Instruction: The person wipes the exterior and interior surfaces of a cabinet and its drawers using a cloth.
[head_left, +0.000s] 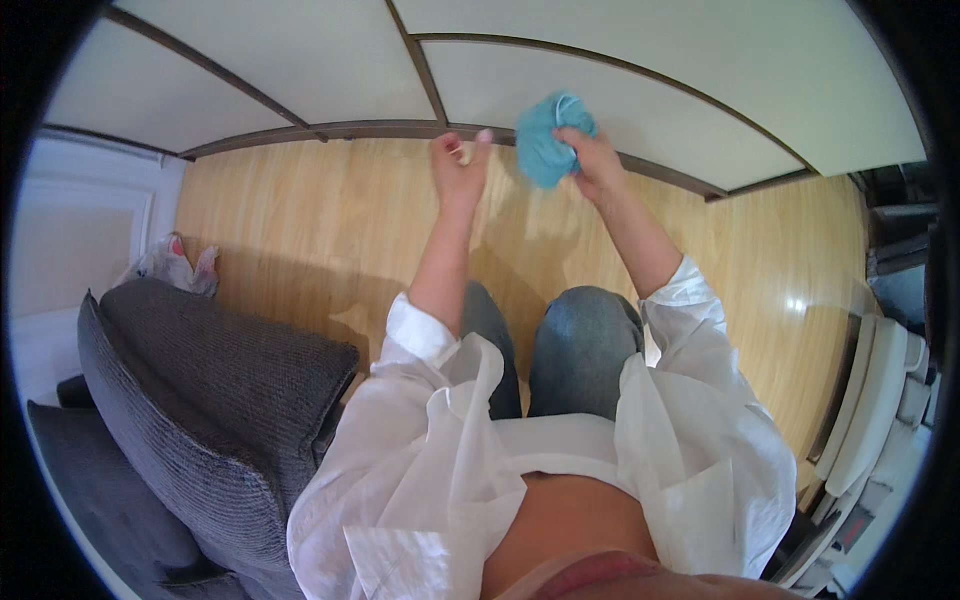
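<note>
My right hand grips a crumpled light-blue cloth, with the thumb pressed on its near face. A white cord or edging shows on the bunched cloth, which is slightly blurred. It hangs in front of a pale panel door with dark brown framing. To the left of the cloth and apart from it, my left hand is raised with nothing plainly in it. Its fingers are loosely curled and the thumb sticks out away from them. A thin pale band, perhaps a ring, shows on one finger.
Below me is a light wood floor. A dark grey ribbed sofa stands close on my left. A plastic bag lies behind it by a white door. White padded furniture lines the right side.
</note>
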